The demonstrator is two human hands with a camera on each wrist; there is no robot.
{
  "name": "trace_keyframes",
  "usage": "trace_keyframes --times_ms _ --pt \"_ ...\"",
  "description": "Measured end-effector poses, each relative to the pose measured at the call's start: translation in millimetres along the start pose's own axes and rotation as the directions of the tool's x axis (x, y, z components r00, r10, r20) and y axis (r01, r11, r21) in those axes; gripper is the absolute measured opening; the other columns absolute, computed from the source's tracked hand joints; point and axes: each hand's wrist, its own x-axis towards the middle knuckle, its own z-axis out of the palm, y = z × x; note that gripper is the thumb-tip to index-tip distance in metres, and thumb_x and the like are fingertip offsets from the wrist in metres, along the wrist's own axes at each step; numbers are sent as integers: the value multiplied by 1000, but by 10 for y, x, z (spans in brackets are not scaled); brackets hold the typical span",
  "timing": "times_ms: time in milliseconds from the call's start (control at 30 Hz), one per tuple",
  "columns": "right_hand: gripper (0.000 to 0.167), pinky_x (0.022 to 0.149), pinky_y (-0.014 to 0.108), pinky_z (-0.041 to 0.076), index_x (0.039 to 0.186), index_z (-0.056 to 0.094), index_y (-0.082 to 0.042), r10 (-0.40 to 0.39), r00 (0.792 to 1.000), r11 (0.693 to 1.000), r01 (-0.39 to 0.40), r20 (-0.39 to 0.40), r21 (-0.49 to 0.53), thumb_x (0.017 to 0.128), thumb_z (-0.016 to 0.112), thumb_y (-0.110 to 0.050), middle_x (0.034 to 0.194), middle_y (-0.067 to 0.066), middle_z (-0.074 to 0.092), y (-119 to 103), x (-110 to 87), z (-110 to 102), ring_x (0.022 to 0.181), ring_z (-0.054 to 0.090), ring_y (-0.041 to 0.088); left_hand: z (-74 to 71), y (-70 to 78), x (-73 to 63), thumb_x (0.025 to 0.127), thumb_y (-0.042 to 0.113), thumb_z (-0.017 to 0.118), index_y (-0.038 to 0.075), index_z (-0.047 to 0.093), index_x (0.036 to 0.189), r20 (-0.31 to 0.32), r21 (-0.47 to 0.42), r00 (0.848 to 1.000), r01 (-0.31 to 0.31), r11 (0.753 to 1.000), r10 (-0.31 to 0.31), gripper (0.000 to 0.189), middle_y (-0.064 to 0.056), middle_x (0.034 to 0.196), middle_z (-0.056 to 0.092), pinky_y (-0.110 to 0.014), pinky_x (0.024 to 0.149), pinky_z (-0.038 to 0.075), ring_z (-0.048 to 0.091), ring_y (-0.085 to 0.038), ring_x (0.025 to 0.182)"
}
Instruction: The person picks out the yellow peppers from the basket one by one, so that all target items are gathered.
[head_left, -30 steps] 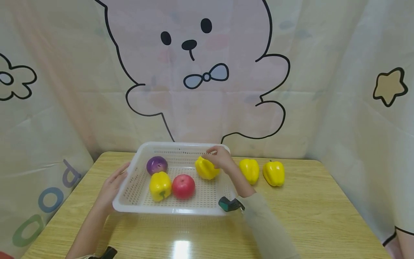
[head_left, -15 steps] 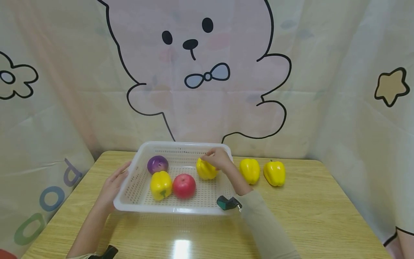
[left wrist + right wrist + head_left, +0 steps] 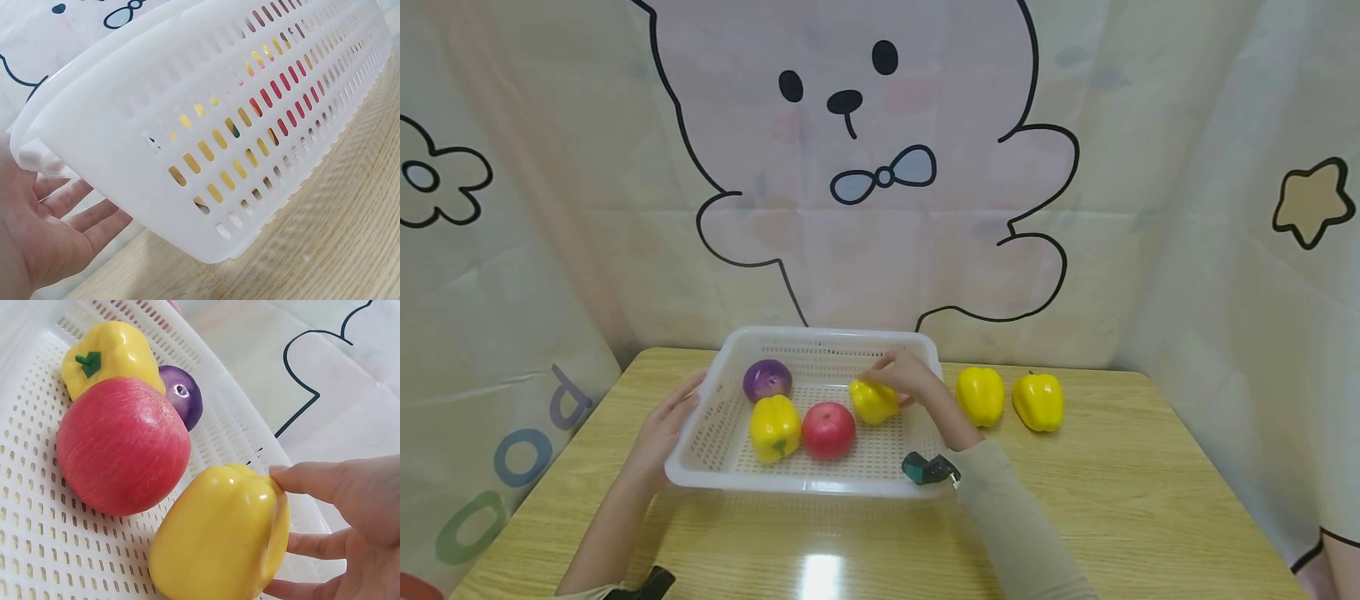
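Note:
A white perforated plastic basket (image 3: 880,485) sits on the table. Along its left end lies my left hand (image 3: 658,437), fingers fairly straight against the wall below the rim, as the left wrist view (image 3: 59,231) also shows. Inside the basket's right part, my right hand (image 3: 910,375) holds a yellow bell pepper (image 3: 215,537) between thumb and fingers; the thumb tip touches its upper edge. Left of it in the basket are a red apple-like fruit (image 3: 828,431), another yellow bell pepper (image 3: 775,428) with a green stem, and a round purple vegetable (image 3: 767,381).
Two more yellow bell peppers (image 3: 980,397) (image 3: 1038,402) stand on the wooden table (image 3: 1120,500) to the right of the basket. A printed cloth (image 3: 955,258) hangs close behind the table's back edge, with more cloth at both sides.
My right hand has shifted the bell pepper slightly left and toward me inside the basket, and its fingers now show at the pepper's right side. The left hand stays at the basket's end.

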Motion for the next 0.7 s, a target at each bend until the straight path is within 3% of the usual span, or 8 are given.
trace_keyframes --times_ms 300,700 --pt "61 86 47 63 137 62 0 12 998 1000 -12 64 -5 94 76 -42 134 19 61 42 17 11 100 61 30 1 3 2 114 45 41 16 21 170 4 6 1000 -4 1000 4 66 28 114 61 -27 86 59 66 2 103" --pt "66 87 48 63 142 59 0 10 996 1000 -12 94 16 93 78 -39 138 20 59 29 10 22 115 62 34 -3 -10 1 114 45 39 18 20 170 7 15 1000 9 1000 -9 65 29 116 59 -27 87 59 65 3 105"
